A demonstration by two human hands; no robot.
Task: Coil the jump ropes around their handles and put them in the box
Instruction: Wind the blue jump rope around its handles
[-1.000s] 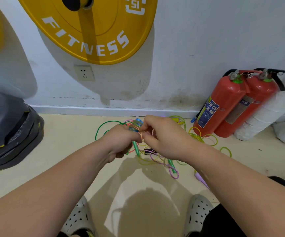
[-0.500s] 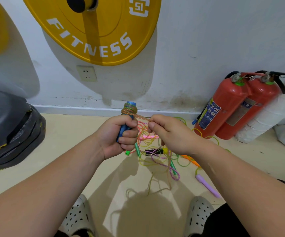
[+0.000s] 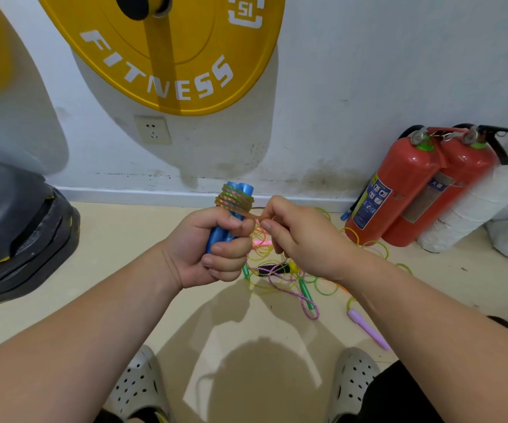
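My left hand (image 3: 213, 248) grips a pair of blue jump-rope handles (image 3: 218, 236) held upright, their tops wound with several turns of orange-green rope (image 3: 233, 200). My right hand (image 3: 298, 236) pinches the free strand of that rope just right of the coil, pulled taut. On the floor behind my hands lies a tangle of other ropes (image 3: 280, 273) in green, yellow, pink and purple, with a green handle (image 3: 306, 296) and a lilac handle (image 3: 367, 328). No box is in view.
Two red fire extinguishers (image 3: 408, 190) lean on the wall at right, beside white sacks (image 3: 472, 215). A dark stack of weight plates (image 3: 8, 233) sits at left. A yellow fitness plate (image 3: 167, 53) hangs above. My grey clogs (image 3: 139, 389) are at the bottom.
Both hands rose from the floor pile. The blue handles came upright in my left hand, and more rope turns sit around their tops; my right hand shifted beside the coil.
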